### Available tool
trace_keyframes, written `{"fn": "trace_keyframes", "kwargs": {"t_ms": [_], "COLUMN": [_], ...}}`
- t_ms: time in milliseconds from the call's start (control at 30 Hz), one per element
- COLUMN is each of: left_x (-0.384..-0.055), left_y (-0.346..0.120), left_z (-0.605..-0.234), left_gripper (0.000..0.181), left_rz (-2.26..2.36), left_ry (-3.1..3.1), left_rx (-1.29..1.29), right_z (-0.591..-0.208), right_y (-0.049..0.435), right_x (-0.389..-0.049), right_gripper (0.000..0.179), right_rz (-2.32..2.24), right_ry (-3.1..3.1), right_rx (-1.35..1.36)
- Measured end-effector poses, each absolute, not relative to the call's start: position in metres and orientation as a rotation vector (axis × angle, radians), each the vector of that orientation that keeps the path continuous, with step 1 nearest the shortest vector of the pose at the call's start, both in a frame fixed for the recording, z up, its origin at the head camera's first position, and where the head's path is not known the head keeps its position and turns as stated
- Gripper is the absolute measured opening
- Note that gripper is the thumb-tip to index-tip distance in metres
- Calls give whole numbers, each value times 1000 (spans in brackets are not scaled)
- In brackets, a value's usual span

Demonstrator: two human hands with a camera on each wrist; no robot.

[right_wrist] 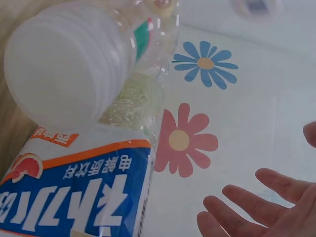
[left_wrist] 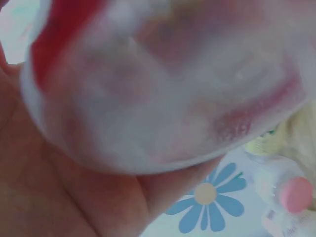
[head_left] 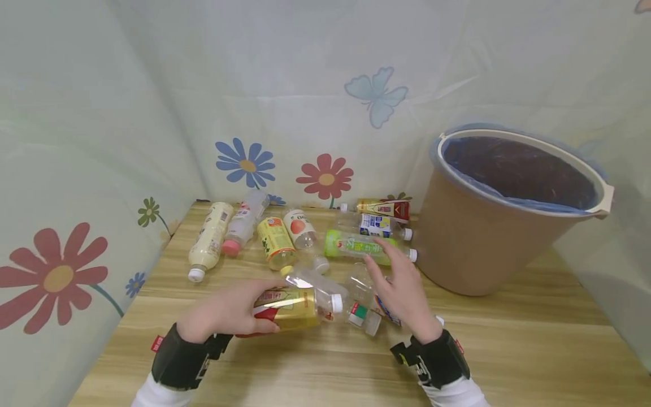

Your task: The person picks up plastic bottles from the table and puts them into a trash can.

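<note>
My left hand (head_left: 229,308) grips a clear plastic drink bottle with a gold and red label (head_left: 295,308), holding it on its side with the neck to the right. Its rounded base (left_wrist: 148,133) fills the left wrist view, blurred, against the palm. My right hand (head_left: 402,285) holds nothing; its fingers are spread over the bottles. Near its fingertips lies a green-labelled bottle (head_left: 348,244). Beneath it is a bottle with a blue and white label (right_wrist: 74,192), mostly hidden in the head view. A clear bottle with a small green and red label (head_left: 358,314) lies between the hands.
A brown bin (head_left: 458,237) lined with a blue bag stands at the right. Several bottles lie on the wooden table (head_left: 305,367), including a cream one (head_left: 211,234), a pink-capped one (head_left: 246,217) and a yellow-labelled one (head_left: 276,240). Flower-printed curtain (head_left: 285,85) surrounds the table.
</note>
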State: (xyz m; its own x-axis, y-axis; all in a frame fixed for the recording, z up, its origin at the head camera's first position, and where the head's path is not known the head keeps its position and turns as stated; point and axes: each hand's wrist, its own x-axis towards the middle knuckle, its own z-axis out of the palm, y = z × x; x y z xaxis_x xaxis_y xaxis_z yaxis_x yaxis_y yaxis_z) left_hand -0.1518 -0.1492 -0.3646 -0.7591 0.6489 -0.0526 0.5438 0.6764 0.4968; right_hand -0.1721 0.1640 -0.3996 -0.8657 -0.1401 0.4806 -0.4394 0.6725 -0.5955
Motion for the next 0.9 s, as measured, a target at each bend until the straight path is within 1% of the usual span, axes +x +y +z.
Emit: {"fn": "trace_keyframes", "kwargs": {"t_ms": [67, 200, 400, 533, 700, 900], "left_x": [-158, -171, -192, -200, -202, -198], "left_y": [-146, -136, -104, -85, -68, -53], "left_z": [-359, -350, -351, -357, -367, -374], "left_gripper": [65, 70, 77, 75, 72, 70], "left_rz": [719, 815, 1063, 1311, 1578, 1664], "left_ry": [2693, 2769, 2946, 3042, 3024, 3018], "left_rx": [980, 883, 663, 595, 601, 707], "right_z": [-398, -397, -397, -398, -399, -402], "right_y": [167, 167, 167, 163, 153, 144], "right_x": [-173, -175, -172, -171, -170, -168], "right_gripper": [44, 38, 39, 40, 45, 47], "right_rz": [1145, 1345, 1466, 1516, 1639, 1779], "right_ry": [-2442, -2351, -2322, -2335, -2311, -2286], "right_rx": [440, 422, 344, 361, 513, 669]}}
